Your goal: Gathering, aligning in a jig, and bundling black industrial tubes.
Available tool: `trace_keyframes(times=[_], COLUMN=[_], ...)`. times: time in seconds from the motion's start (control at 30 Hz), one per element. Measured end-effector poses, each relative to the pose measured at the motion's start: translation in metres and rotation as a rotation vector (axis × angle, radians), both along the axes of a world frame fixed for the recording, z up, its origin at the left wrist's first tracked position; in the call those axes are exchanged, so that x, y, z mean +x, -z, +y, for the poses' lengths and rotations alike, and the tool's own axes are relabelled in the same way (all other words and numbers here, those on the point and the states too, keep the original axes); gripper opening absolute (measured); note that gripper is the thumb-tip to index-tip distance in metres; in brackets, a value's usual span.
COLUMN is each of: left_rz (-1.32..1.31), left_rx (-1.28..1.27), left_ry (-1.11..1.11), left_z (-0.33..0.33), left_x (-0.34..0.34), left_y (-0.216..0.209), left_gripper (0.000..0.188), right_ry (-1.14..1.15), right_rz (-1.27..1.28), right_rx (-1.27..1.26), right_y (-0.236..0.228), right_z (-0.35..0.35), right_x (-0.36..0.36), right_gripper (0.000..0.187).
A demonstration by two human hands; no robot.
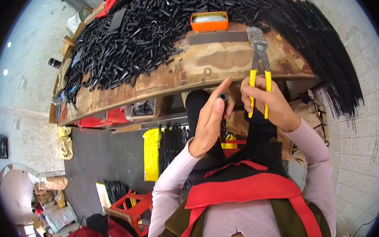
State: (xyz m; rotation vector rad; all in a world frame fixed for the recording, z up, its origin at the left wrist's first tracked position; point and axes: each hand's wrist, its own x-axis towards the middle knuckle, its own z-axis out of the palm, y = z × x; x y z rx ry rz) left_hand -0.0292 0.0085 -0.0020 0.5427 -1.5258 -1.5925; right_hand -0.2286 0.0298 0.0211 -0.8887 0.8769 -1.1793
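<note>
Between the thumb and fingers of my left hand (210,117) is a black tube (223,96), its round end facing up. The rest of its length is mostly hidden by the hand. My right hand (272,102), close by on the right, is closed round the yellow handles of a pair of pliers (259,62). Their jaws point away from me and reach over the worktable, and the handles stand somewhat apart. Whether the right fingertips also pinch something small, I cannot make out. Both hands are just short of the table's near edge, above my lap.
A heap of short black tubes (133,41) covers much of the wooden worktable (157,84). An orange box (209,21) stands near a dark flat strip (218,38). Long thin black rods (328,53) hang over the right end. A small ring (207,70) lies near the edge.
</note>
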Motion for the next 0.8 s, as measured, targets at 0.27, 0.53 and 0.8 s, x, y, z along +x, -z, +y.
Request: trace_keyframes(times=[0.27,0.53,0.8], left_rz=[0.048,0.011,-0.025], left_rx=[-0.027,-0.032,-0.032], left_ry=[0.095,0.127,0.134], left_z=[0.018,0.022,0.022], left_x=[0.010,0.011,0.013], left_y=[-0.006,-0.009,-0.011], left_gripper=[0.063,0.063,0.064], right_ry=[0.079,0.062,0.072], right_rz=[-0.022,-0.041,0.046], right_rx=[-0.188,-0.174,-0.240], right_y=[-0.001,-0.001,0.000], right_z=[0.038,0.044,0.045], right_x=[0.040,0.039,0.042], right_gripper=[0.017,0.016,0.016])
